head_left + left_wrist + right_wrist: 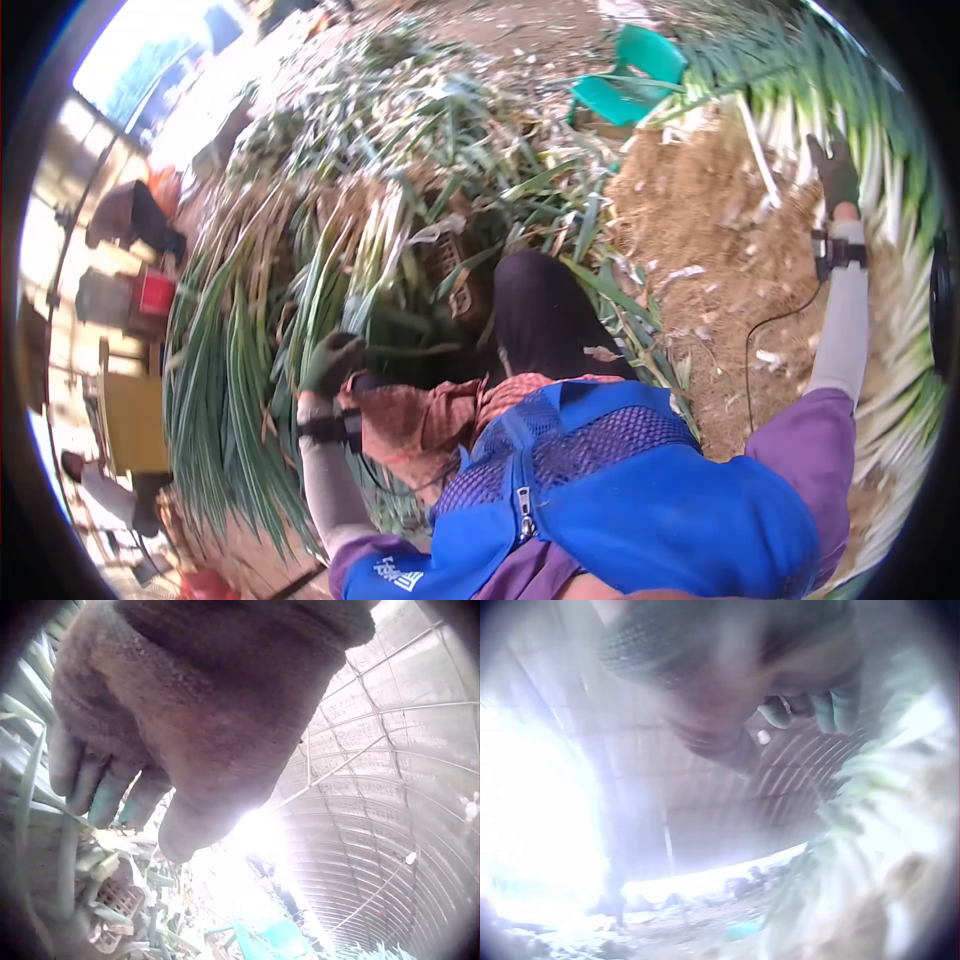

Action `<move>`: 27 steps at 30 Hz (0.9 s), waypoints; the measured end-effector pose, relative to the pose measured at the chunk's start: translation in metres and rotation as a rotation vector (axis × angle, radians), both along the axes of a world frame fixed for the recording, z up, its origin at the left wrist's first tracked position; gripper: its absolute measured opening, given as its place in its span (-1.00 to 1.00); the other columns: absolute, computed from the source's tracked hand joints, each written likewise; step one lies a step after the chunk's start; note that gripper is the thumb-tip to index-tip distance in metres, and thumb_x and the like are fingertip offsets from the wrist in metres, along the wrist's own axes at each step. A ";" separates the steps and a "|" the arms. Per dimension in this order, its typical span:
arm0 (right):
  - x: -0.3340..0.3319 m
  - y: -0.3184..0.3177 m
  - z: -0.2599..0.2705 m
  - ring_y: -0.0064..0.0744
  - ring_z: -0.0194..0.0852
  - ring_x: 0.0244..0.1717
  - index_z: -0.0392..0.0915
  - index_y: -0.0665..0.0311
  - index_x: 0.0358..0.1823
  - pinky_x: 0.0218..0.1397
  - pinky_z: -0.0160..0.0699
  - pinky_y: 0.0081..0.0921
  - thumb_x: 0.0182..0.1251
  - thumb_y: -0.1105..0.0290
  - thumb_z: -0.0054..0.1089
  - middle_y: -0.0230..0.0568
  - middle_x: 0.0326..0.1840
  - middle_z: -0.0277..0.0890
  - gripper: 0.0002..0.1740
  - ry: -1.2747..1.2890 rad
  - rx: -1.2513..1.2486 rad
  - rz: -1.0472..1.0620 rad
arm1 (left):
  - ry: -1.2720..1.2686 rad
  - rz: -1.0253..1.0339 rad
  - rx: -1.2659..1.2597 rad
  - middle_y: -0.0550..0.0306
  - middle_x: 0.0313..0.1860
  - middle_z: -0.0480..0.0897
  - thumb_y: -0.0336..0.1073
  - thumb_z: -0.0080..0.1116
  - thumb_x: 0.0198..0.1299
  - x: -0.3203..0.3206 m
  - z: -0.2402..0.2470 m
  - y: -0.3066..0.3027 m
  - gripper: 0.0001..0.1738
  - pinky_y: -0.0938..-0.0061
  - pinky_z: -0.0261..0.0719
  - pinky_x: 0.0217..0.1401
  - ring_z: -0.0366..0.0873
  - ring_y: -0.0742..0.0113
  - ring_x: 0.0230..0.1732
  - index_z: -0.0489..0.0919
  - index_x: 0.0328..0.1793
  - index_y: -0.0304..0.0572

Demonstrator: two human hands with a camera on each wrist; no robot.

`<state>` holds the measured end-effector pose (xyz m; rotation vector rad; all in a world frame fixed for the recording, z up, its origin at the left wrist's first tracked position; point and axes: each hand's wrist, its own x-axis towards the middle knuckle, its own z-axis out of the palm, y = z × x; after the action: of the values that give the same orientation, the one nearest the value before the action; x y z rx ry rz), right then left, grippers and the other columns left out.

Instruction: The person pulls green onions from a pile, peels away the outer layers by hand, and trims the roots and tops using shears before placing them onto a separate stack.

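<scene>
In the head view the gloved left hand point(332, 364) is beside a heap of long green onions point(240, 360), near the person's knee. Its fingers look loosely bent in the left wrist view, where the hand point(180, 712) has nothing visible between thumb and fingers. The gloved right hand point(836, 172) reaches out to the far right, fingers spread, at the white stalks of a long row of green onions point(870, 150). In the blurred right wrist view that hand point(742, 675) has its thumb apart from its fingers and holds nothing visible.
A green plastic chair point(640, 75) stands at the back. Brown roots point(690, 190) cover the ground between the person and the row. A brown crate point(462, 275) sits among loose leaves before the knee. Another person point(105, 490) is at the far left.
</scene>
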<state>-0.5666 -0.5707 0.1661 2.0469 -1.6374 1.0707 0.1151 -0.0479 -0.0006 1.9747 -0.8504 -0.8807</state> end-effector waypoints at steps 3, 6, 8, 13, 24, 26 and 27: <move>0.114 0.026 -0.054 -0.23 0.62 -0.03 0.42 0.34 0.31 0.03 0.58 -0.40 0.32 0.09 0.32 0.06 0.06 0.62 -0.35 -0.121 0.337 0.501 | -0.121 0.080 0.044 0.12 -0.20 0.70 -0.16 0.36 0.15 0.020 -0.019 0.013 -0.61 0.46 0.56 -0.05 0.61 0.37 -0.17 0.65 -0.03 -0.32; 0.237 0.097 -0.098 -0.30 0.66 -0.07 0.50 0.32 0.25 0.09 0.62 -0.39 0.32 0.11 0.30 0.01 -0.02 0.66 -0.42 -0.150 0.547 0.805 | -0.254 0.107 0.071 0.15 -0.21 0.71 -0.15 0.38 0.14 0.042 -0.047 0.016 -0.63 0.48 0.55 -0.06 0.61 0.42 -0.18 0.66 -0.06 -0.29; 0.296 0.134 -0.128 -0.22 0.63 0.04 0.55 0.28 0.19 0.18 0.58 -0.38 0.30 0.10 0.29 0.01 0.08 0.62 -0.47 -0.141 0.826 1.014 | -0.355 0.116 0.149 0.03 -0.19 0.73 -0.12 0.37 0.10 0.041 -0.047 0.003 -0.57 0.40 0.57 -0.04 0.65 0.28 -0.16 0.65 -0.04 -0.32; 0.401 0.221 -0.156 -0.02 0.62 0.00 0.54 0.31 0.10 0.11 0.56 -0.23 0.26 0.07 0.24 0.08 -0.04 0.63 -0.48 0.221 0.978 1.245 | -0.476 0.114 0.253 -0.12 -0.09 0.73 -0.05 0.34 0.08 0.033 -0.039 -0.042 -0.48 0.30 0.58 0.06 0.68 0.04 -0.04 0.63 0.03 -0.32; 0.438 0.331 -0.292 0.06 0.66 -0.04 0.66 0.25 0.00 0.00 0.61 -0.08 0.13 -0.12 0.24 0.07 -0.10 0.68 -0.39 1.102 1.326 1.132 | -0.686 -0.017 0.487 -0.16 0.02 0.58 -0.08 0.37 -0.06 0.089 -0.138 -0.039 -0.51 0.08 0.55 0.17 0.56 -0.21 0.10 0.60 0.07 0.14; 0.443 0.330 -0.374 0.07 0.63 0.03 0.69 0.28 -0.01 0.10 0.53 -0.09 0.22 -0.13 0.17 0.08 0.01 0.66 -0.39 1.157 1.392 1.438 | -0.759 0.054 0.447 -0.23 -0.09 0.68 -0.02 0.28 -0.04 0.093 -0.149 -0.029 -0.54 0.02 0.60 0.10 0.64 -0.22 -0.03 0.64 0.03 0.07; 0.444 0.331 -0.368 0.08 0.61 0.08 0.69 0.28 0.00 0.13 0.50 -0.09 0.27 -0.12 0.13 0.09 0.04 0.65 -0.40 1.228 1.432 1.416 | -0.725 -0.002 0.504 -0.24 -0.13 0.70 -0.02 0.27 -0.04 0.092 -0.143 -0.024 -0.57 0.04 0.61 0.08 0.66 -0.20 -0.05 0.69 -0.04 0.02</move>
<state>-0.1229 -0.2397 -0.2021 3.2914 0.1648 -1.6769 0.2076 -0.0715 -0.1432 2.8112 -1.0925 -0.3741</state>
